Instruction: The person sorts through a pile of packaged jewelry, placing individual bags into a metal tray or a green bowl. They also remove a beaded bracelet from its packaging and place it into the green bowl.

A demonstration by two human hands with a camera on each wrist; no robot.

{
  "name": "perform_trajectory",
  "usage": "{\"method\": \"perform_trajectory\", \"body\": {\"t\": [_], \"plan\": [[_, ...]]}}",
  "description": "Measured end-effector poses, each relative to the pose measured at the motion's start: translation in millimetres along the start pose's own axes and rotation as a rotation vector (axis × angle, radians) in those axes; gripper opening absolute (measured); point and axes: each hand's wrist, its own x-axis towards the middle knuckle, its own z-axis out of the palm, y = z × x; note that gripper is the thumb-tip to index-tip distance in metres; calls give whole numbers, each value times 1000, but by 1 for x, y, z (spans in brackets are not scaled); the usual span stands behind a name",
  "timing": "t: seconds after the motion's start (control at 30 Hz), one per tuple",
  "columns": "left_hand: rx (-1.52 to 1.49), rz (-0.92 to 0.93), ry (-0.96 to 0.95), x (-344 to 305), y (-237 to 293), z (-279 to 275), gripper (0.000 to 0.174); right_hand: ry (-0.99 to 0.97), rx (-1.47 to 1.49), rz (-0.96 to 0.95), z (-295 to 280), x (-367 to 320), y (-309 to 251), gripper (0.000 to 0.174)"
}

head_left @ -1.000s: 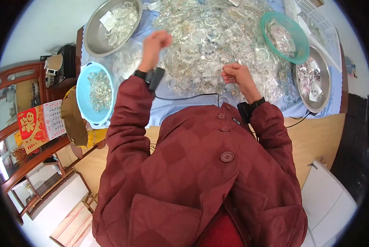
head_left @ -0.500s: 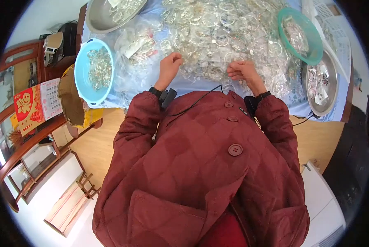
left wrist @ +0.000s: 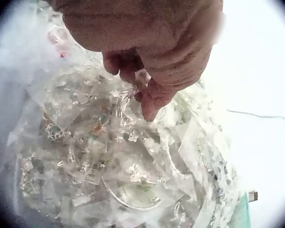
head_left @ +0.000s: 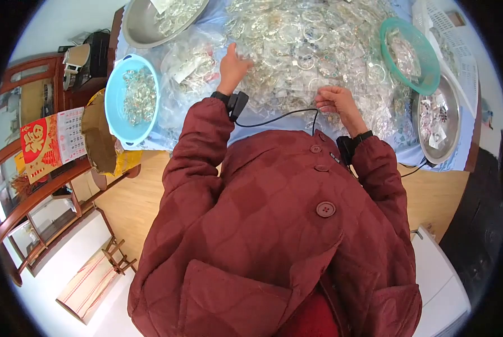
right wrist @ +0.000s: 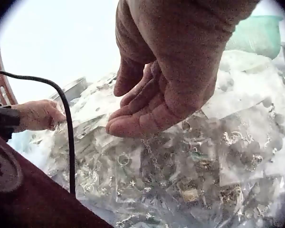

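Nearest, the right hand (head_left: 338,105) hangs over the heap of bagged jewellery (head_left: 296,50) by its near edge, about where it was half a second ago, grip relaxed and seemingly empty. The left hand (head_left: 234,70) has reached farther out along the heap's left side; whether its grip pinches a packet cannot be told. Beyond, the heap spreads over the cloth-covered surface (head_left: 285,124), between a light-blue basin (head_left: 114,105) and a green basket (head_left: 428,84).

Behind the fingers (right wrist: 142,125): black wristbands (head_left: 220,98), boxy black units (head_left: 238,106), black cable (right wrist: 70,142), then a quilted maroon jacket (head_left: 263,219) with round buttons (head_left: 325,209).
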Motion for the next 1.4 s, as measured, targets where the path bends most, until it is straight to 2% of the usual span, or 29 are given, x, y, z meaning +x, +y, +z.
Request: {"method": "perform_trajectory", "body": {"t": [0.1, 0.13, 0.23, 0.27, 0.37, 0.43, 0.57, 0.6, 0.7, 0.73, 0.8, 0.87, 0.97, 1.03, 1.1, 1.17, 1.2, 1.27, 1.4], "plan": [[-56, -32, -270, 7, -3, -11, 31, 9, 7, -12, 4, -1, -6, 24], [-54, -25, -271, 7, 2, -16, 31, -14, -8, -39, 6, -1, -11, 24], [-604, -356, -373, -1, 26, -34, 20, -56, -35, -82, 14, -5, -24, 24], [-605, -357, -380, -7, 37, -39, 20, -67, -39, -106, 20, -5, -30, 24], [-910, -362, -410, -20, 83, -43, 12, -64, -58, -162, 41, -10, -57, 24], [-936, -348, -446, -29, 104, -40, 12, -135, 28, -233, 58, -14, -73, 24], [-919, -313, -534, -42, 120, -26, 13, -137, 65, -362, 67, 0, -68, 20], [-871, -296, -565, -45, 120, -24, 13, -153, 59, -360, 66, 1, -67, 20], [-789, -315, -571, -56, 115, -25, 14, 0, -158, -368, 62, 4, -60, 16], [-774, -331, -604, -59, 113, -25, 14, -38, -161, -367, 63, 3, -59, 16], [-765, -370, -584, -65, 106, -27, 13, 20, -229, -247, 64, -2, -62, 15], [-767, -425, -619, -73, 98, -29, 12, -47, -217, -210, 69, -2, -61, 15], [-768, -442, -550, -82, 81, -43, 12, -143, -191, -138, 68, -1, -58, 16], [-768, -443, -516, -83, 65, -55, 12, -103, -157, -143, 61, 4, -53, 17], [-845, -548, -390, -86, 39, -72, 12, -85, -139, -145, 56, 9, -48, 18], [-914, -332, -377, -82, -9, -85, 9, -77, -90, -129, 47, 11, -41, 18], [-915, -336, -383, -79, -21, -89, 9, -71, -64, -120, 43, 11, -37, 18], [-1235, -662, 208, -77, -38, -92, 12, -60, -46, -102, 39, 10, -29, 17], [-1029, -744, 86, -89, -33, -84, 18, -43, -20, -72, 32, 18, -20, 16]]}}
